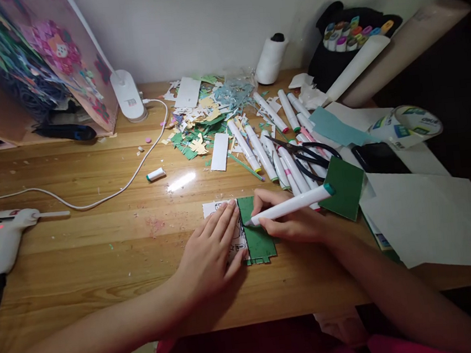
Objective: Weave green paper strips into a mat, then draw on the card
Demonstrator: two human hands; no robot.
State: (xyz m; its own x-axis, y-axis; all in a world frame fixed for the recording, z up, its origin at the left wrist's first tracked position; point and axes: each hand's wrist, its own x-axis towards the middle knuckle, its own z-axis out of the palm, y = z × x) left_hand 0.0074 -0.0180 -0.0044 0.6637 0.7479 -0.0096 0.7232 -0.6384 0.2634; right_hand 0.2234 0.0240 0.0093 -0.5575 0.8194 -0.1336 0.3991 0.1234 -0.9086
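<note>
At the far left, a white glue gun [4,240] is lying on the wooden table [101,256]. A white cable [96,198] is curving across the table toward a lamp base [128,95] near the wall. Further right, a pile of paper scraps [201,124] is lying at the back.

In front, the left hand [211,251] is lying flat on a white paper [217,207] with black drawing on it. Its fingers are stretched out and close together, and they are pressing the paper down. Just beside this paper, touching its right edge, a green paper [258,241] is lying near the front edge of the table.

The right hand [290,224] is resting on the green paper. Its fingers are closed around a white marker [292,204], and the tip is touching the green paper where the two papers are meeting.

Behind this hand, black scissors [308,155] are lying on a heap of markers [266,146]. A green card [345,187] is lying just to the right, and a tape roll [407,124] is standing further right.
</note>
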